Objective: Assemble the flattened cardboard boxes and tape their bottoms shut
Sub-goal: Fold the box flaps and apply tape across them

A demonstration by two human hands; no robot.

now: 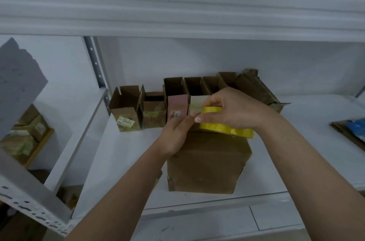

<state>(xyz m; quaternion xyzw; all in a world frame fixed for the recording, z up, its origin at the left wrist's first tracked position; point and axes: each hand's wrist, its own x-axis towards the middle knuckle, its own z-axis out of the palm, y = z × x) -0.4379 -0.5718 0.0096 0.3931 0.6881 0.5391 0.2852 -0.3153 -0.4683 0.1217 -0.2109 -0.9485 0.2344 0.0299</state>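
Both hands, left (175, 132) and right (231, 110), hold yellow tape roll (227, 128) atop cardboard box (207, 163).

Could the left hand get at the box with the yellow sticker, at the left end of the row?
Probably yes: the left hand is nearest it, and bare shelf lies between it and the stickered box.

Both arms extended, right hand (233, 110) curled — gripping, left hand (177, 134) pinching

White shelf (126, 153) bears a cardboard box (207, 163) and small open boxes (154, 110)
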